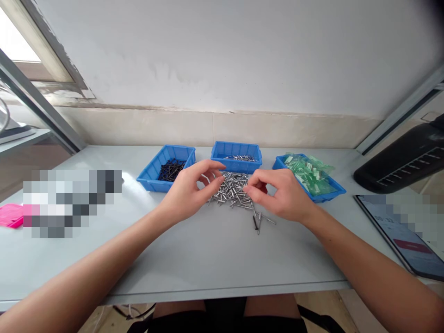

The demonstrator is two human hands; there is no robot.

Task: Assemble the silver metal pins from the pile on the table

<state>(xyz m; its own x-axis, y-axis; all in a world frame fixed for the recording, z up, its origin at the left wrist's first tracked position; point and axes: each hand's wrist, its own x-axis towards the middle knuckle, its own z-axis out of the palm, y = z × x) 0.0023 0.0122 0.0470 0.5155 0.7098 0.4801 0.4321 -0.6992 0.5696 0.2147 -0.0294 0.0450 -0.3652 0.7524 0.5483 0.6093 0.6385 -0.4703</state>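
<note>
Item 1. Loose heap of short silvery metal nails [231,190]: lies at the middle of the pale grey worktop [208,259], just in front of the middle bin. Both hands work at it, one from each side.

Item 2. Left hand [189,194]: held at the left edge of the heap, palm turned inward and fingers curled. Forefinger and thumb stand a narrow way apart, with nothing seen between them.

Item 3. Right hand [282,196]: held at the right edge of the heap, knuckles up. Its fingertips are drawn close together in a pinch, right down at the nails. Whether a nail is caught in the pinch cannot be told.

Item 4. A few stray nails [259,222]: scattered on the worktop just nearer the person than the heap, beside the right hand. One of them looks dark.

Item 5. Blue plastic bin of dark screws [150,178]: far left of a row of three, behind the left hand.

Item 6. Blue plastic bin of silvery nails [236,164]: middle of the row, just behind the heap.

Item 7. Blue plastic bin of green-and-white plastic packets [331,193]: right of the row, filled above the rim, behind the right hand.

Item 8. Flat pink object [10,215]: at the worktop's left edge, well apart from the hands.

Item 9. Dark-framed screen device [404,240]: lies flat at the right edge, display lit.

Item 10. Black bulky object [402,162]: beyond the worktop's right corner.
</note>
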